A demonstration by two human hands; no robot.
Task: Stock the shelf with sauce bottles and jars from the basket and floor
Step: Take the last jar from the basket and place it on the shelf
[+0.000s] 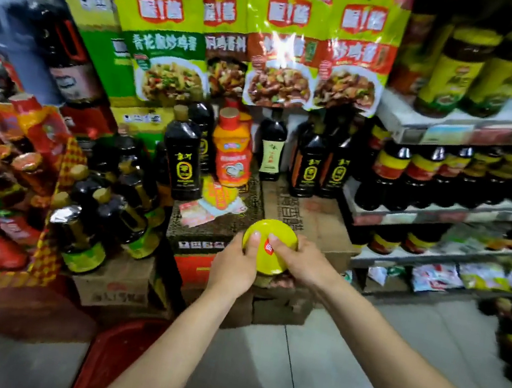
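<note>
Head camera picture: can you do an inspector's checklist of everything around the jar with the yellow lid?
Surface: stacked cardboard cartons carry upright dark sauce bottles and an orange bottle.
Job's things: yellow-lidded jar held in front of the cartons; red basket below, contents hidden.
Clutter: paper leaflets lie on a carton.
Grippers: left hand and right hand both grip the jar, thumbs on its lid.
Cables: nothing seen.
Surroundings: shelf of bottles at right; seasoning packets hang above; tiled floor.
</note>
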